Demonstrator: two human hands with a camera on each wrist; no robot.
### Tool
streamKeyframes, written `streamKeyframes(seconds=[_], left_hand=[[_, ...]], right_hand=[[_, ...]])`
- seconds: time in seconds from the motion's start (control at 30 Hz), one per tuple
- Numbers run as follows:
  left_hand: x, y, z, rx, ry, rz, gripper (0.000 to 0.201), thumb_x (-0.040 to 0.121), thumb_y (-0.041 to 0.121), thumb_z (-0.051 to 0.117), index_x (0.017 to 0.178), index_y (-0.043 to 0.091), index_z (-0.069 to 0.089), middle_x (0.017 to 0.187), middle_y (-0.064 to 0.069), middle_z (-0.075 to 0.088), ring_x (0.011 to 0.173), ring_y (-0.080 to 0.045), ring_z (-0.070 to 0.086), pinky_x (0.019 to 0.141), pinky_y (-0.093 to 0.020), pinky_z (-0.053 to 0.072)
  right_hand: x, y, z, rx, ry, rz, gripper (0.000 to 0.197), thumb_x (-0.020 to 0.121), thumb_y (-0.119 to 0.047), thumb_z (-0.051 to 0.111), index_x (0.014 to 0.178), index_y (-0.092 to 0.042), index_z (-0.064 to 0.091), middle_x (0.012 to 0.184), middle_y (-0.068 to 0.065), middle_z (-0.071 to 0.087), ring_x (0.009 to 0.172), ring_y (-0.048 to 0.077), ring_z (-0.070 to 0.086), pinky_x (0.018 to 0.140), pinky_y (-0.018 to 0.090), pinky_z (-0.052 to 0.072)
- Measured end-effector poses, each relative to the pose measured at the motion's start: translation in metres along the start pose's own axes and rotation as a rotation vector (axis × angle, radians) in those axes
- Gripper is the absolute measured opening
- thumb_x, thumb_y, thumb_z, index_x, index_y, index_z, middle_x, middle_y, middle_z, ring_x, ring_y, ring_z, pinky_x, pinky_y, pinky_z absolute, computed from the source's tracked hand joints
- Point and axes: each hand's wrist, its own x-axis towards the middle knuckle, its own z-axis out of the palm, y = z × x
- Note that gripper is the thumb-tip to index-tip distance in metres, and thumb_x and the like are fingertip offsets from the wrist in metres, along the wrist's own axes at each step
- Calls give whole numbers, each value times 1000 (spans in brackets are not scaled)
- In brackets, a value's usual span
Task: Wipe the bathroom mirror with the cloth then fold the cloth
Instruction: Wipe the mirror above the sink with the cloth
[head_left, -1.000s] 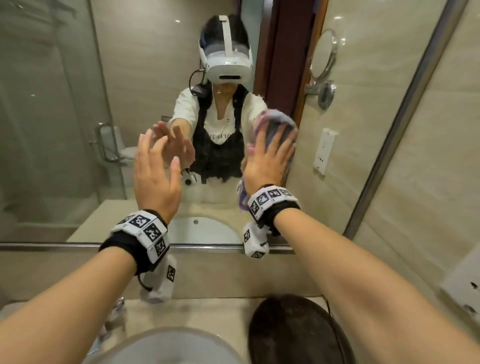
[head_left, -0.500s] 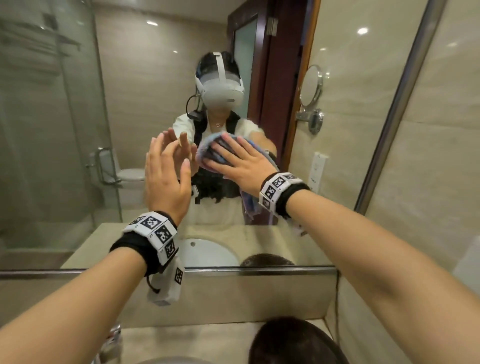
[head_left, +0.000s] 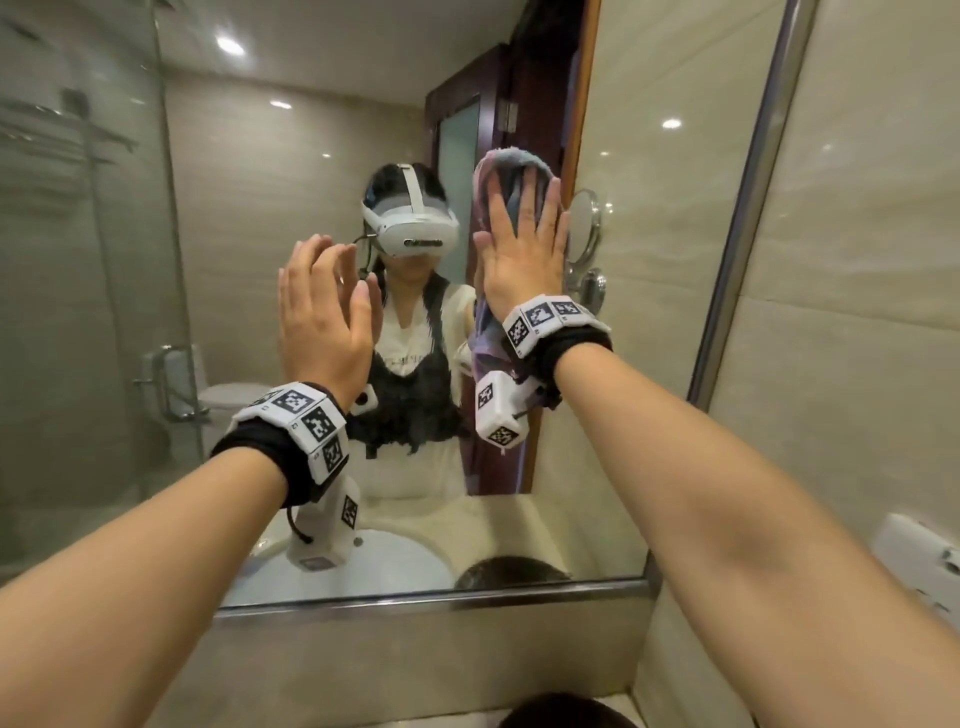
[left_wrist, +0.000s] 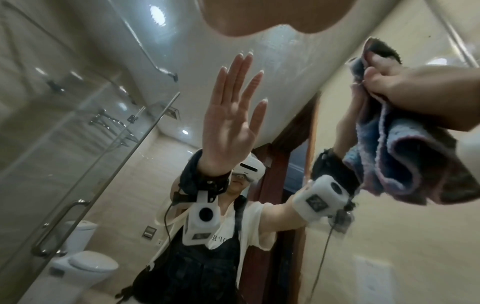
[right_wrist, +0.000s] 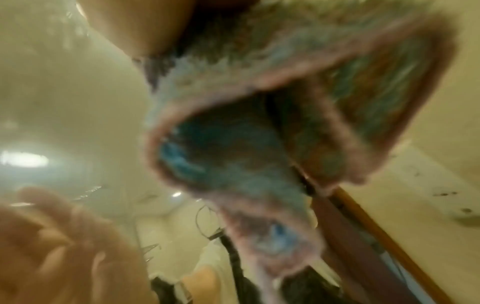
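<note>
- The right hand (head_left: 522, 254) is pressing the cloth (head_left: 511, 166) flat against the mirror (head_left: 649, 312), fingers spread straight.
- The left hand (head_left: 324, 317) is hovering open beside it, holding nothing.

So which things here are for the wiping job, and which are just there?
For the job:
- fluffy blue-and-pink cloth
- big wall mirror
- right hand, pressing the cloth on the glass
- left hand, raised flat, holding nothing

Just there:
- white plastic wall socket
- beige tiled wall
- dark round bowl
</note>
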Motion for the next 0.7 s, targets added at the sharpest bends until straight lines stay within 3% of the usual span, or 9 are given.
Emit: streamKeyframes(seconds=[0.03, 0.1, 0.3, 0.4, 0.47, 0.53, 0.6, 0.7], left_hand=[[4, 2, 0, -3, 9, 9, 40, 94, 23, 43, 131, 9, 44, 144, -11, 36, 136, -25, 29, 112, -49, 26], [13, 7, 1, -11, 27, 22, 40, 94, 23, 43, 131, 8, 44, 144, -11, 37, 136, -25, 29, 113, -47, 25], [31, 16, 7, -15, 91, 33, 41, 92, 23, 44, 128, 4, 47, 138, -14, 43, 130, -28, 38, 111, -46, 28], [42, 20, 13, -13, 113, 29, 41, 92, 23, 43, 128, 4, 47, 138, -15, 44, 130, -28, 38, 111, -45, 28], [47, 24, 18, -35, 145, 15, 41, 92, 23, 43, 128, 4, 48, 138, -15, 44, 130, -28, 38, 111, -44, 28], [45, 29, 25, -64, 161, -5, 40, 92, 22, 43, 128, 4, 48, 138, -15, 44, 130, -27, 39, 111, -44, 28], [40, 33, 30, -72, 163, -19, 40, 92, 22, 43, 128, 4, 48, 139, -15, 43, 130, -27, 38, 111, -45, 27], [34, 39, 36, -58, 143, -11, 39, 92, 22, 44, 128, 6, 48, 141, -14, 40, 131, -26, 37, 111, -46, 27]], right_hand=[[3, -4, -2, 16, 5, 71, 56, 101, -37, 23, 150, -28, -1, 159, 8, -12, 146, 32, -14, 116, 45, -12], [7, -9, -4, 10, -4, 59, 56, 101, -38, 22, 150, -28, -2, 159, 11, -12, 145, 34, -14, 116, 47, -11], [23, 2, -13, -195, -75, -487, 56, 100, -34, 28, 150, -31, 2, 159, 11, -5, 145, 37, -10, 116, 48, -10], [36, 7, -19, -277, -68, -645, 57, 98, -37, 32, 150, -32, 8, 160, 10, 2, 146, 38, -3, 117, 48, -5], [41, 3, -19, -284, -58, -674, 57, 98, -39, 31, 150, -33, 9, 160, 10, 4, 146, 38, -1, 118, 49, -2], [43, -7, -21, -258, -68, -629, 57, 98, -39, 29, 150, -34, 6, 160, 8, 1, 146, 36, -4, 119, 47, -2], [50, -15, -28, -193, -66, -483, 57, 99, -40, 27, 150, -33, 1, 160, 7, -6, 146, 33, -10, 118, 46, -5], [65, 1, -42, 64, -38, 11, 58, 100, -40, 23, 150, -27, -3, 159, 11, -11, 145, 36, -14, 118, 49, -6]])
